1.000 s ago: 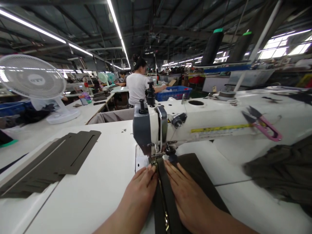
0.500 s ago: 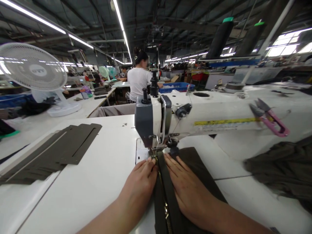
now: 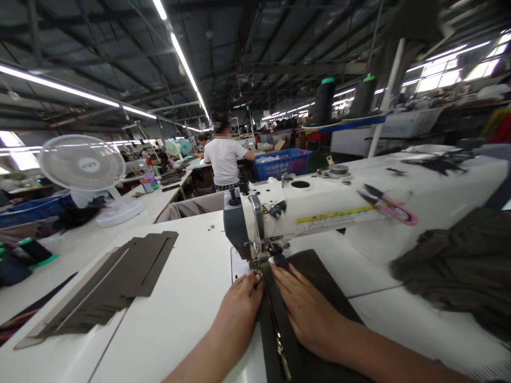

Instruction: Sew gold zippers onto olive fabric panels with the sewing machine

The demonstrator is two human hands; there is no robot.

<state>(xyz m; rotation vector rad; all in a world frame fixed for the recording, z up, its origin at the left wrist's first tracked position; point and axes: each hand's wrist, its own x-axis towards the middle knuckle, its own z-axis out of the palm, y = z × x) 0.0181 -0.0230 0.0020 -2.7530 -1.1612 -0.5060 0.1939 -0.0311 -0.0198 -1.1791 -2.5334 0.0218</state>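
Note:
A dark olive fabric piece (image 3: 315, 266) with a brass-toothed zipper (image 3: 273, 319) runs under the needle area of a white sewing machine (image 3: 327, 205). My left hand (image 3: 240, 304) is at the zipper's left side, its fingers bent and pinched on the fabric edge just in front of the presser foot (image 3: 256, 264). On the other side, my right hand (image 3: 304, 306) lies flat on the fabric, fingers stretched toward the foot. A shiny zipper pull (image 3: 279, 344) shows between my forearms. The fabric under my right palm is hidden.
Cut olive pieces (image 3: 131, 268) lie overlapped on the left of the table. Crumpled olive cloth (image 3: 443, 260) is at the right. Pink-handled scissors (image 3: 393, 209) rest against the machine arm. A white fan (image 3: 85, 165) stands at the left; a person (image 3: 226, 159) works ahead, near a blue crate (image 3: 281, 164).
The view has tilted up and turned slightly left, so the surroundings shift in the picture. Both hands keep nearly the same places on the fabric by the presser foot.

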